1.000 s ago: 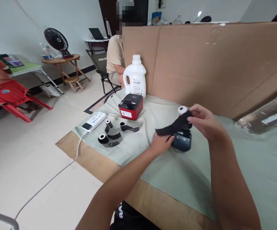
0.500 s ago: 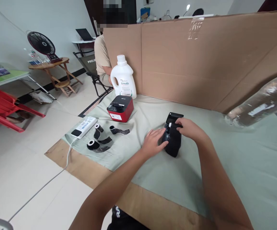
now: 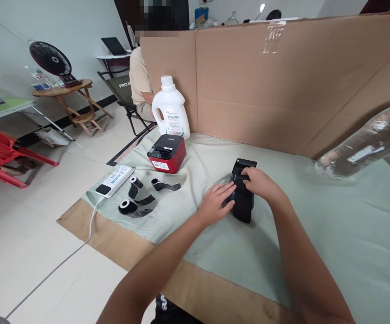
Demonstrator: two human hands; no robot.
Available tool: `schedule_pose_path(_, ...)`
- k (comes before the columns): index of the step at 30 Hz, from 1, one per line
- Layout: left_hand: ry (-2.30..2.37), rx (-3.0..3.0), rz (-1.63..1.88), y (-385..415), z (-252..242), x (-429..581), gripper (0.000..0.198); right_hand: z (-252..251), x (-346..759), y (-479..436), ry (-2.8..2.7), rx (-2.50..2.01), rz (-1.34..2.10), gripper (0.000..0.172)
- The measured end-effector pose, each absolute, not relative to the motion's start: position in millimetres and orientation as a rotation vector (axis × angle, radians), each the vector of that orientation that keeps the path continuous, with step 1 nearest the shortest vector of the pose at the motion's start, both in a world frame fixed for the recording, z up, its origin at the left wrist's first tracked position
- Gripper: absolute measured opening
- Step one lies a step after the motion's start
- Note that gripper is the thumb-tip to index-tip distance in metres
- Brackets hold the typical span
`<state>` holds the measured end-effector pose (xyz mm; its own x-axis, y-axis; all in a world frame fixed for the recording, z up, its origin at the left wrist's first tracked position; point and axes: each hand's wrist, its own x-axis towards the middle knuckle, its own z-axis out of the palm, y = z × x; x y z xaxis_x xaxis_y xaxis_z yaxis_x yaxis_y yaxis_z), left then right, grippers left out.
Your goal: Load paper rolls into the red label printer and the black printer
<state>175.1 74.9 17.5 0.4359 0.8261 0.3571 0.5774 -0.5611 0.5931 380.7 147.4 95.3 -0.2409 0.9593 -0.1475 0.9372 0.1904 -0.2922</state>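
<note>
A small black device (image 3: 233, 196) stands on the green cloth with its flap-like lid (image 3: 245, 166) raised at the back. It looks like a compact printer, though most of it is covered. A wide black strip (image 3: 242, 208) hangs down over its front and right. My left hand (image 3: 215, 202) rests against the device's left side, fingers stretched out and thumb apart. Curled at the top of the strip, just below the lid, is my right hand (image 3: 260, 182); its fingertips pinch the strip's upper edge. The device's inside is hidden.
Left of my hands lie black rolls with loose tails (image 3: 127, 206), a white power strip (image 3: 115, 181) and a red-and-black box-shaped device (image 3: 167, 153). Behind stand a white jug (image 3: 170, 108) and a cardboard wall (image 3: 249, 90). A plastic-wrapped bundle (image 3: 367, 139) lies right. A person (image 3: 140, 76) sits beyond.
The black strip now lies flatter over the device and hides the white part seen inside before. My right fingers press lower on it. The view has shifted slightly.
</note>
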Motion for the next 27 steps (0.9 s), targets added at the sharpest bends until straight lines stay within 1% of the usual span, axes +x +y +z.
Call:
schedule_pose_path(5,1.145,2.317,0.963,77,12,176,0.054,92,374,146,-2.395,-1.913,0.516,0.036)
schedule_pose_path(8,1.138,2.316,0.952,77,12,175,0.056,90,370,143,-2.388,-1.962,0.459,0.036)
schedule_pose_path(12,1.123,2.334,0.898,78,11,173,0.067,91,363,136,-2.331,-2.078,0.337,0.032)
schedule_pose_path(15,1.09,2.405,0.878,78,10,172,0.074,99,365,135,-2.251,-2.055,0.317,0.025)
schedule_pose_path(16,1.072,2.442,0.873,78,9,172,0.075,102,368,135,-2.197,-2.027,0.271,0.025)
schedule_pose_path(19,1.018,2.589,0.835,76,10,174,0.07,106,378,140,-2.062,-1.889,0.081,0.035)
schedule_pose_path(21,1.002,2.699,0.78,75,10,175,0.064,103,383,144,-2.066,-1.792,0.061,0.041)
schedule_pose_path(22,0.995,2.751,0.75,75,10,175,0.062,102,385,146,-2.084,-1.759,0.084,0.041)
schedule_pose_path(25,0.984,2.86,0.715,74,12,175,0.059,100,388,148,-2.117,-1.733,0.189,0.033)
schedule_pose_path(27,0.969,2.891,0.761,74,12,175,0.053,103,390,145,-2.159,-1.713,0.275,0.027)
